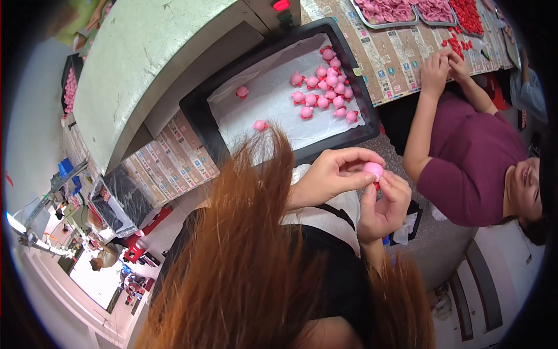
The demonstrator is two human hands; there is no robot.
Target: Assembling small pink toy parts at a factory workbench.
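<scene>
Between the fingertips of both hands is a small round pink figure (372, 170) with a red part at its underside. My left hand (334, 175) pinches it from the left, thumb and index finger bent around the pink ball. From below and to the right, my right hand (385, 208) has its thumb and fingers closed on the figure near the red part. Just beyond my hands, a black tray (357, 74) lined with white sheet (256, 104) holds several similar pink figures (331, 81), clustered at its right, with two lying apart at the left.
A large pale green machine housing (139, 58) with a red button (281, 5) stands left of the tray. Metal trays of pink parts (386, 13) and red parts (467, 16) sit on the patterned table (383, 58). A co-worker in a maroon shirt (465, 157) handles something small at right. Long hair (232, 250) hides part of the view.
</scene>
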